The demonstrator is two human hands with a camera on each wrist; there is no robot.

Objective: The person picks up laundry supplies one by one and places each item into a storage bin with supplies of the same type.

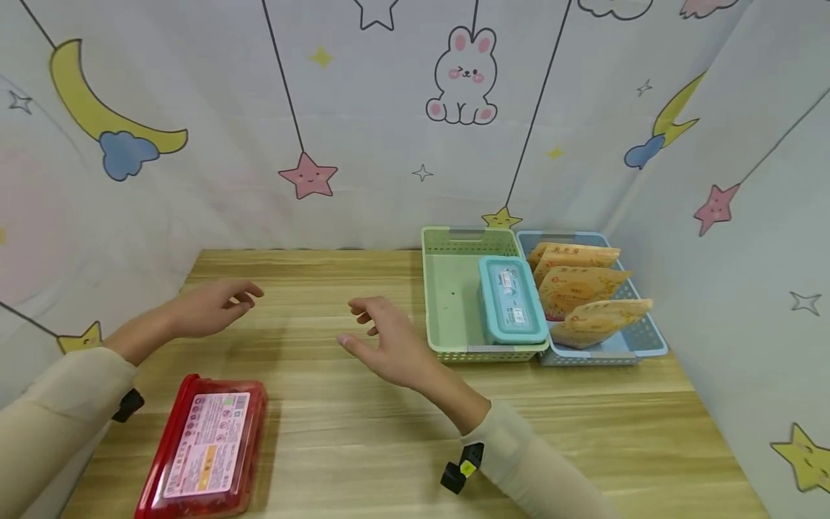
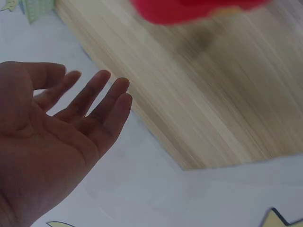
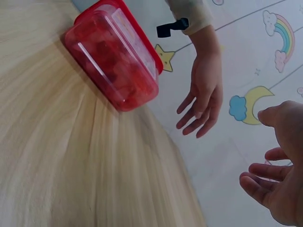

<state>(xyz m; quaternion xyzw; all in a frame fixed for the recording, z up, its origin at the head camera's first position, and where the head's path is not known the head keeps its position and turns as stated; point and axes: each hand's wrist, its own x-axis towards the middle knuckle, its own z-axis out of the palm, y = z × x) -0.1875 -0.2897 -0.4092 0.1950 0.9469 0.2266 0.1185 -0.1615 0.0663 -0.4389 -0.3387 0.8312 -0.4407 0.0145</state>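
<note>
My left hand (image 1: pixel 209 308) hovers over the left part of the table, fingers loosely bent and holding nothing. Nearest to it, a red plastic box (image 1: pixel 214 443) with a see-through body and a pink-and-white label lies at the front left. In the left wrist view the palm of that hand (image 2: pixel 61 127) faces the camera, fingers spread. My right hand (image 1: pixel 392 342) is raised above the middle of the table, left of the green basket (image 1: pixel 452 303), its fingers relaxed around nothing. Through the red box's wall, in the right wrist view, its contents (image 3: pixel 111 61) look reddish and cannot be made out.
A light blue lidded box (image 1: pixel 514 299) lies in the green basket's right side. Beside it, a blue basket (image 1: pixel 638 346) holds several tan packets (image 1: pixel 577 288) standing upright. A patterned cloth (image 1: pixel 376 122) hangs behind the wooden table (image 1: pixel 337 447) and along its sides.
</note>
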